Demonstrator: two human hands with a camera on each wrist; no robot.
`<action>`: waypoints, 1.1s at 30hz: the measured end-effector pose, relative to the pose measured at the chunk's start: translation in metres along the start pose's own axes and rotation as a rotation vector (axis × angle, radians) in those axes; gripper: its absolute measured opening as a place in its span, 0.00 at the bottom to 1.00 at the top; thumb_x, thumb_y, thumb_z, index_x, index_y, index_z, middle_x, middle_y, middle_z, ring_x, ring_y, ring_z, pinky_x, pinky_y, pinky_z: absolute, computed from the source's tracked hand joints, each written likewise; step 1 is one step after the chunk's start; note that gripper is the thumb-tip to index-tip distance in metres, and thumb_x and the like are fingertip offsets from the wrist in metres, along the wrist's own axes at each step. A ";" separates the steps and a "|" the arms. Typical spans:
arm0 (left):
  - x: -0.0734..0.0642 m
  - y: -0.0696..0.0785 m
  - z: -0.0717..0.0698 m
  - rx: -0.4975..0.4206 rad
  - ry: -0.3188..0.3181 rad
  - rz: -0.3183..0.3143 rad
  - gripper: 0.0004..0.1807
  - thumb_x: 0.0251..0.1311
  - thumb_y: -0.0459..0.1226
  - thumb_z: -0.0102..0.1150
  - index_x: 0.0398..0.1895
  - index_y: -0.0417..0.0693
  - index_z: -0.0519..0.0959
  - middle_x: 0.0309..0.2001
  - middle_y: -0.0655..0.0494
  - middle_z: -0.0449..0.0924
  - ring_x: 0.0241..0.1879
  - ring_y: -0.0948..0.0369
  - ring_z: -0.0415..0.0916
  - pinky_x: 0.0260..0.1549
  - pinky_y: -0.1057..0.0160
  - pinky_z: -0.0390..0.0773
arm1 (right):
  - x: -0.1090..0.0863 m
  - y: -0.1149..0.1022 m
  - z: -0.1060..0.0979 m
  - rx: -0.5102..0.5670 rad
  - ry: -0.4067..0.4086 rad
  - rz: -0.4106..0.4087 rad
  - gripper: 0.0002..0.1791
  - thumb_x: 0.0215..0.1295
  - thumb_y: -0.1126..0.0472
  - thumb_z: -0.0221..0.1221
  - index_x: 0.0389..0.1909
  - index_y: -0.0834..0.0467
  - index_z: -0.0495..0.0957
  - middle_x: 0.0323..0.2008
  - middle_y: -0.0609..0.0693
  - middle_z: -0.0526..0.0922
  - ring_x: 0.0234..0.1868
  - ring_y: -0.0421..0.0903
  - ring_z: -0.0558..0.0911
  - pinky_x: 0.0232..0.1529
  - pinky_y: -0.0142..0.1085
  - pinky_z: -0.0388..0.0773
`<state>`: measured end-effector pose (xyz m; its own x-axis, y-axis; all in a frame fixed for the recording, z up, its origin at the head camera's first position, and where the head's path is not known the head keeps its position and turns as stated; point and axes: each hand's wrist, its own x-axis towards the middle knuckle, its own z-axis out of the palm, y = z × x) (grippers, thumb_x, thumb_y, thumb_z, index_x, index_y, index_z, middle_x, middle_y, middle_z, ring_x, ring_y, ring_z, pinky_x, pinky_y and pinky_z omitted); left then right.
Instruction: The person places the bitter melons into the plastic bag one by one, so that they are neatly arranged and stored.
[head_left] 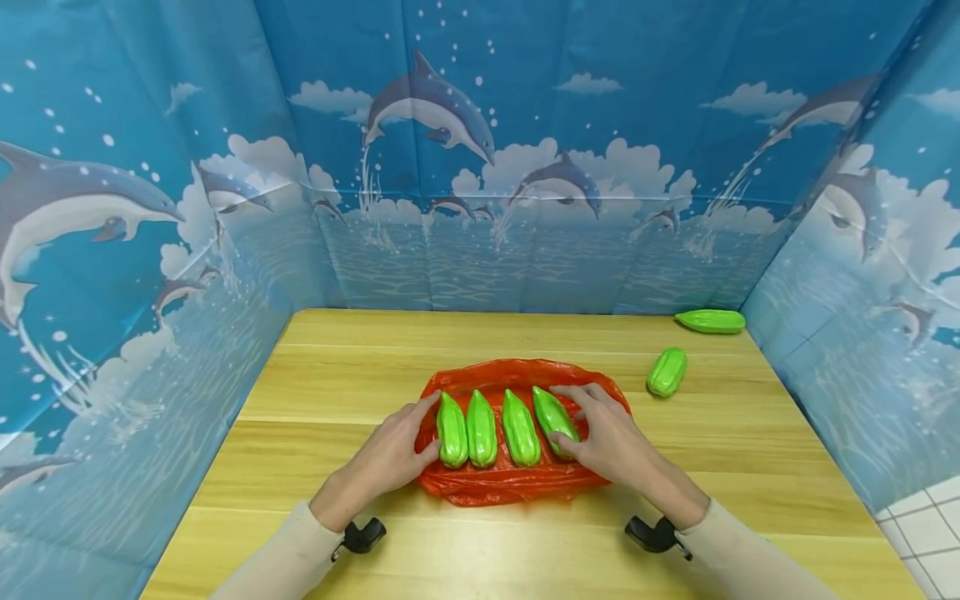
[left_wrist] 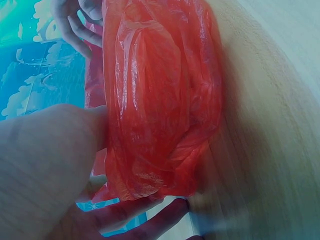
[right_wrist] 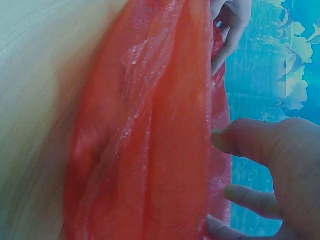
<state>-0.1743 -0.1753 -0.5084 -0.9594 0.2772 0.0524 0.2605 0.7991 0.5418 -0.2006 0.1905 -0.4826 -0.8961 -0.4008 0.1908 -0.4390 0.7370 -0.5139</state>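
Several glossy green ribbed vegetables, each pointed at one end, lie side by side in a red plastic bag spread wide like a basin. My left hand is at the bag's left end. Its index finger is near the tip of the leftmost vegetable, with the thumb beside that vegetable's lower part. In the left wrist view the thumb passes behind the rim and other fingers spread outside the bag. My right hand reaches over the rightmost, slanted vegetable; its thumb and fingers stand apart.
Two more green vegetables lie on the wooden table: one right of the bag, the other by the far right corner. Blue dolphin-print sheets wall the back and sides. White tiles show at lower right.
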 end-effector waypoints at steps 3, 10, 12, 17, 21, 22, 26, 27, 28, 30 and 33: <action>0.000 0.000 0.000 0.003 0.001 -0.001 0.43 0.79 0.38 0.71 0.92 0.42 0.66 0.78 0.35 0.82 0.75 0.38 0.84 0.76 0.37 0.85 | -0.001 -0.002 -0.002 -0.001 0.010 -0.002 0.37 0.73 0.57 0.80 0.80 0.56 0.81 0.63 0.63 0.86 0.47 0.52 0.88 0.41 0.37 0.85; 0.000 0.000 0.000 0.006 0.002 -0.002 0.43 0.79 0.38 0.71 0.92 0.42 0.66 0.78 0.35 0.82 0.75 0.38 0.84 0.76 0.37 0.85 | -0.001 -0.004 -0.008 -0.018 0.057 -0.012 0.36 0.74 0.57 0.80 0.79 0.57 0.82 0.64 0.62 0.87 0.50 0.54 0.89 0.44 0.42 0.89; 0.000 0.000 0.000 0.006 0.000 -0.003 0.43 0.79 0.38 0.71 0.92 0.42 0.66 0.78 0.35 0.82 0.75 0.38 0.84 0.76 0.37 0.85 | 0.000 -0.003 -0.010 -0.015 0.069 -0.013 0.35 0.74 0.57 0.79 0.79 0.57 0.82 0.63 0.62 0.87 0.51 0.56 0.91 0.45 0.44 0.91; -0.001 0.001 0.000 0.007 0.000 -0.009 0.43 0.79 0.38 0.71 0.92 0.42 0.67 0.78 0.35 0.82 0.75 0.38 0.84 0.76 0.37 0.85 | 0.001 -0.001 -0.015 0.004 0.099 -0.008 0.34 0.75 0.59 0.78 0.79 0.59 0.82 0.62 0.64 0.87 0.53 0.59 0.93 0.43 0.42 0.92; -0.001 0.001 0.000 0.007 0.001 -0.009 0.43 0.79 0.38 0.72 0.92 0.43 0.67 0.78 0.35 0.82 0.75 0.38 0.84 0.76 0.37 0.85 | 0.002 0.001 -0.020 0.008 0.116 0.001 0.34 0.75 0.59 0.78 0.79 0.58 0.82 0.64 0.66 0.86 0.53 0.59 0.93 0.40 0.39 0.89; -0.001 0.001 0.000 0.007 0.002 -0.008 0.43 0.79 0.38 0.72 0.92 0.42 0.67 0.78 0.35 0.82 0.75 0.38 0.85 0.76 0.37 0.85 | 0.003 0.001 -0.021 0.008 0.119 0.001 0.34 0.75 0.59 0.78 0.79 0.58 0.82 0.65 0.66 0.86 0.53 0.59 0.93 0.40 0.39 0.89; -0.001 0.001 0.000 0.004 0.002 -0.007 0.42 0.79 0.38 0.71 0.92 0.42 0.67 0.78 0.35 0.82 0.74 0.38 0.85 0.76 0.37 0.85 | 0.003 0.004 -0.025 0.015 0.139 0.000 0.33 0.75 0.60 0.78 0.78 0.58 0.82 0.65 0.67 0.85 0.53 0.60 0.93 0.43 0.45 0.94; -0.001 0.002 0.000 0.003 0.003 -0.006 0.42 0.79 0.38 0.71 0.92 0.42 0.67 0.78 0.35 0.82 0.75 0.38 0.85 0.76 0.37 0.85 | 0.003 0.004 -0.026 0.019 0.146 -0.002 0.33 0.75 0.60 0.78 0.78 0.58 0.82 0.65 0.67 0.85 0.53 0.61 0.93 0.43 0.47 0.95; -0.001 0.002 0.000 0.002 0.003 -0.006 0.42 0.79 0.38 0.71 0.92 0.42 0.67 0.78 0.35 0.82 0.75 0.38 0.84 0.76 0.37 0.85 | 0.004 0.005 -0.027 0.019 0.152 -0.004 0.33 0.75 0.61 0.77 0.78 0.58 0.83 0.65 0.67 0.85 0.53 0.61 0.93 0.44 0.49 0.96; -0.001 0.002 0.000 0.001 0.003 -0.007 0.42 0.79 0.38 0.71 0.92 0.42 0.67 0.78 0.35 0.82 0.75 0.38 0.84 0.77 0.37 0.85 | 0.004 0.006 -0.029 0.015 0.168 -0.008 0.32 0.75 0.61 0.77 0.78 0.58 0.83 0.65 0.67 0.86 0.52 0.60 0.94 0.45 0.52 0.96; 0.000 0.002 0.000 0.001 0.002 -0.006 0.42 0.79 0.38 0.71 0.92 0.42 0.67 0.77 0.35 0.82 0.74 0.39 0.85 0.76 0.37 0.85 | 0.005 0.007 -0.032 0.008 0.188 -0.009 0.33 0.75 0.61 0.78 0.78 0.58 0.83 0.65 0.67 0.86 0.52 0.60 0.94 0.44 0.52 0.96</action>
<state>-0.1734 -0.1738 -0.5077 -0.9611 0.2713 0.0508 0.2548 0.8012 0.5415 -0.2102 0.2113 -0.4592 -0.8887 -0.2981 0.3483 -0.4475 0.7289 -0.5181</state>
